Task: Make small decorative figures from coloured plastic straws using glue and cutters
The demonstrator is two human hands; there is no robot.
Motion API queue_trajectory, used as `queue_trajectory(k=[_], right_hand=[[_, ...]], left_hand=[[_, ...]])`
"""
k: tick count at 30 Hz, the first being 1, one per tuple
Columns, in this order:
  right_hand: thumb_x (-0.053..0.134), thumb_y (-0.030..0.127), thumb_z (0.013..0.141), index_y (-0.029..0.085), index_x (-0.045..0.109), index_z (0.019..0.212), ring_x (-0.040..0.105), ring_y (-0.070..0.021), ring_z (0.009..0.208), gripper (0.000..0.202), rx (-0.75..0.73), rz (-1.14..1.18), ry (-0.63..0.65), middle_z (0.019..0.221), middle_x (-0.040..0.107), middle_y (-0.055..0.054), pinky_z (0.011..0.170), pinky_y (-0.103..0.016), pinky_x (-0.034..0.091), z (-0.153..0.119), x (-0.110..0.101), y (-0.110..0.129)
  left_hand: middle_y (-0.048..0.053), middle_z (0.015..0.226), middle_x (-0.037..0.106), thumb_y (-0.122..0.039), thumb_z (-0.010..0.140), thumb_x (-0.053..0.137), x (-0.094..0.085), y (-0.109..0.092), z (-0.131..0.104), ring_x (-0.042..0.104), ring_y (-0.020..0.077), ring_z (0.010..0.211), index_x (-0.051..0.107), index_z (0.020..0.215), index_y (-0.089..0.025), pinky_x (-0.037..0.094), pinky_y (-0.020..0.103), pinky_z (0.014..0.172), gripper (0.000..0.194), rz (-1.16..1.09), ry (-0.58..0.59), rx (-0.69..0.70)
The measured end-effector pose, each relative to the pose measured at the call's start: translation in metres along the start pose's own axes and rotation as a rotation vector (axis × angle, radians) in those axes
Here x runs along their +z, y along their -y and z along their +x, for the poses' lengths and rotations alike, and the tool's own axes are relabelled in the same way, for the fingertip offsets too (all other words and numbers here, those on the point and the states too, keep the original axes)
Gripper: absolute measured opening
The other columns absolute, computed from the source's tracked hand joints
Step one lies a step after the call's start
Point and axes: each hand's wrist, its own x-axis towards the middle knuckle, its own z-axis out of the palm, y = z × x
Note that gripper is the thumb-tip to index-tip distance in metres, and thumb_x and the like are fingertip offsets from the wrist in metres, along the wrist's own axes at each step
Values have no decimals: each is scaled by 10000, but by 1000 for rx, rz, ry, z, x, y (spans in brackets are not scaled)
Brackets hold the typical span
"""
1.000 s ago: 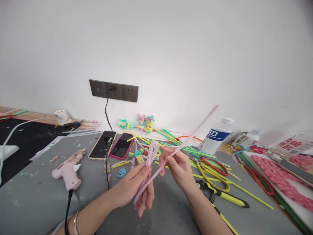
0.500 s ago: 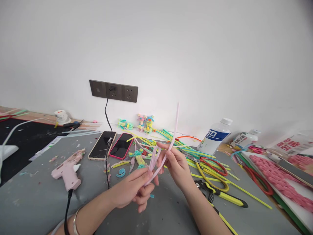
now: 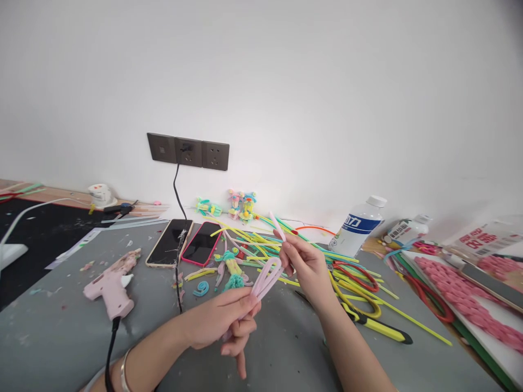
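Note:
Looped strands of a pale pink pipe cleaner (image 3: 266,277) stick up from between the thumb and fingers of my left hand (image 3: 229,321). My right hand (image 3: 306,267) pinches the pipe cleaner's straight length to the right of the loops, and its free end points up and left past my fingertips. Behind the loops lies a small yellow and teal pipe-cleaner figure (image 3: 232,265). A blue coil (image 3: 201,288) rests on the grey table (image 3: 261,365) left of it.
A pink glue gun (image 3: 110,286) lies at left, two phones (image 3: 202,243) at centre. Loose yellow and green pipe cleaners (image 3: 257,245), yellow-handled pliers (image 3: 379,328) and red-handled scissors (image 3: 359,275) spread at right. A bottle (image 3: 357,226) and small figures (image 3: 242,205) stand by the wall.
My right hand has moved right and slightly down, turning the upright free end leftward so less of it shows. The strands at my left hand now form rounder loops leaning right.

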Motion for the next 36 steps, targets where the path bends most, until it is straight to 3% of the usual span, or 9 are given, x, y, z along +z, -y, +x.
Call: queue_trajectory(k=[5,10,14,19,24,30,36], right_hand=[[529,340,958,195,752,1068,383,-89,455,287,-55,-183,186,592,486,26,457,-242,337,1,-13,4],[482,200,984,246,741,1120,479,-134,582,297,-296,-397,261,629,533,6,596,-278,384,0,-17,8],[439,143,995,271,727,1139,474,-142,629,347,-350,-455,341,710,519,-10,578,-277,343,0,-17,9],[455,186,998,277,744,1076,515,-173,763,313,-366,-366,367,819,506,-36,666,-305,408,-2,-8,15],[460,224,1001,272,755,996,521,-191,762,299,-374,-365,457,731,561,-26,749,-368,412,-9,9,20],[491,195,980,292,738,995,509,-191,761,266,-423,-442,482,716,624,-13,826,-419,380,-10,15,17],[582,269,959,288,754,1010,520,-168,744,180,-488,-485,447,746,565,-3,860,-415,362,-7,13,18]], left_hand=[[-142,485,266,-565,899,561,0,-4,-3,194,19,338,445,852,-207,489,180,380,379,75,-28,-55],[-145,471,284,-550,890,577,-1,-5,-4,210,22,325,464,885,-214,504,193,382,355,70,-78,-77],[-142,474,269,-530,912,551,-4,-5,-4,181,26,333,512,948,-208,538,216,409,325,66,-48,-109],[-142,456,262,-532,936,513,-3,-6,-5,160,38,328,540,1012,-208,532,222,416,335,52,-2,-143],[-137,444,304,-558,899,560,-3,-8,-4,169,44,331,567,971,-190,486,206,399,374,-27,7,-138],[-121,479,360,-586,824,647,-5,-8,0,376,58,350,555,874,-179,573,290,503,420,-89,0,-168],[-116,453,311,-724,876,409,-9,-4,3,261,65,354,518,808,-185,543,286,476,554,-181,-4,-189]])
